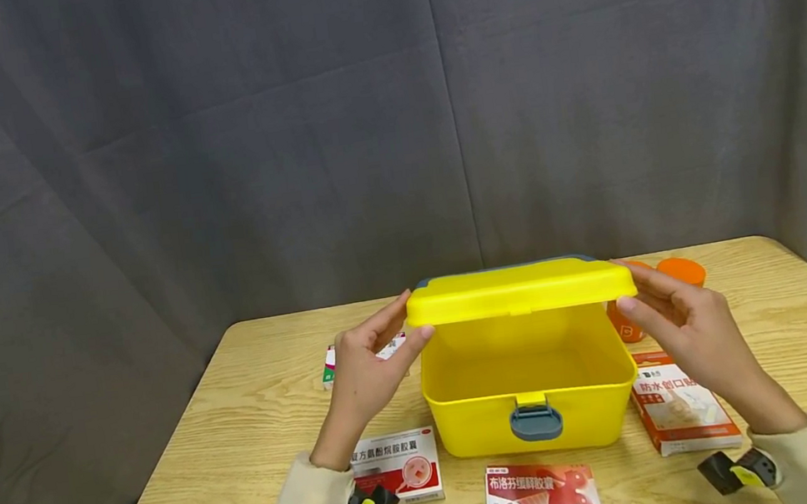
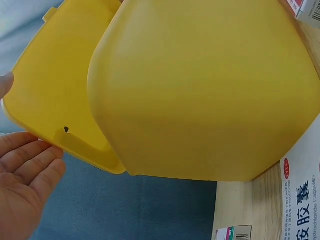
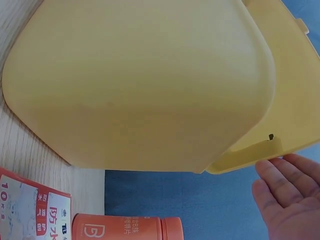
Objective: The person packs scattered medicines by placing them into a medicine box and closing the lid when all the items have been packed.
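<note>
A yellow plastic storage box point(image 1: 471, 430) with a grey front latch point(image 1: 536, 422) stands on the table, its lid point(image 1: 522, 292) raised partway. My left hand point(image 1: 372, 365) holds the lid's left end, thumb by the front corner and fingers along the side edge. At the opposite end my right hand point(image 1: 692, 326) holds the lid the same way. Both wrist views show the lid's inner face, with fingertips point(image 2: 52, 152) of the left hand and fingertips point(image 3: 265, 167) of the right against its rim. Through the front opening the box's yellow interior shows.
A white-and-red capsule box point(image 1: 399, 463) lies left of the yellow box, a red medicine box point(image 1: 542, 500) in front. An adhesive-bandage box point(image 1: 682, 403) and an orange bottle point(image 3: 125, 227) are at right, with another orange cap point(image 1: 681, 272) behind. A small carton point(image 1: 329, 370) sits behind my left hand.
</note>
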### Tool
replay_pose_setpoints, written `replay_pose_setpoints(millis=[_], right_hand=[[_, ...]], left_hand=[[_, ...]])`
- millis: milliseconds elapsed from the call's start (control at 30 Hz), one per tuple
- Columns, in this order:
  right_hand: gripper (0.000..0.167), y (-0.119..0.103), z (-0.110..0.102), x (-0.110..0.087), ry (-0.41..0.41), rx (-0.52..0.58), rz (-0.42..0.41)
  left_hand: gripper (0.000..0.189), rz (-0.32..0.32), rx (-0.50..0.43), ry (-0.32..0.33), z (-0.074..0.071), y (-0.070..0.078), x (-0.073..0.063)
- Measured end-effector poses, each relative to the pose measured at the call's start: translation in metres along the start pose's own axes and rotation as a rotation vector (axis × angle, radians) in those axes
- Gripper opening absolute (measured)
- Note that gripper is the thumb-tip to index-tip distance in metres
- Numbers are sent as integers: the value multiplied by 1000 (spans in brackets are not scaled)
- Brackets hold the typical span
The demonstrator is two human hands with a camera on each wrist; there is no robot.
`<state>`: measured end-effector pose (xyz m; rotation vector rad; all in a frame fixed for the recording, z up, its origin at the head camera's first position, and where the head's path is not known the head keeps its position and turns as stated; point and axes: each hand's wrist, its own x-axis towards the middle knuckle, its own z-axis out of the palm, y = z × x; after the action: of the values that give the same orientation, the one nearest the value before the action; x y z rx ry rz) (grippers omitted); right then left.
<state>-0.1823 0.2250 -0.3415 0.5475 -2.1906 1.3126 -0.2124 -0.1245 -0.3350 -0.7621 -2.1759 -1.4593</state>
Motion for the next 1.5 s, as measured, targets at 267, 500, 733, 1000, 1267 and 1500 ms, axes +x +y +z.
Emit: replay_pose_setpoints(millis=[267,500,733,1000,1267,1500], right_hand=[[42,-1,-3,-1,12,-30,29],[43,-3,-7,2,4,-41,70],[43,-6,-9,8,-28,-77,94],[45,-4,-10,11,-52,-103,110],[43,-2,-11,13,-56,-128,113],[43,-1,-12,15,-57,-123,112]], left_hand=[[50,-4,-9,2,3,3,2],[51,-6,-30,8,5,4,7],[50,-41,-48,22,4,5,11],[51,-81,-82,10,6,4,13],[51,-110,-76,0,7,5,16],[49,-117,-67,16,8,4,19]])
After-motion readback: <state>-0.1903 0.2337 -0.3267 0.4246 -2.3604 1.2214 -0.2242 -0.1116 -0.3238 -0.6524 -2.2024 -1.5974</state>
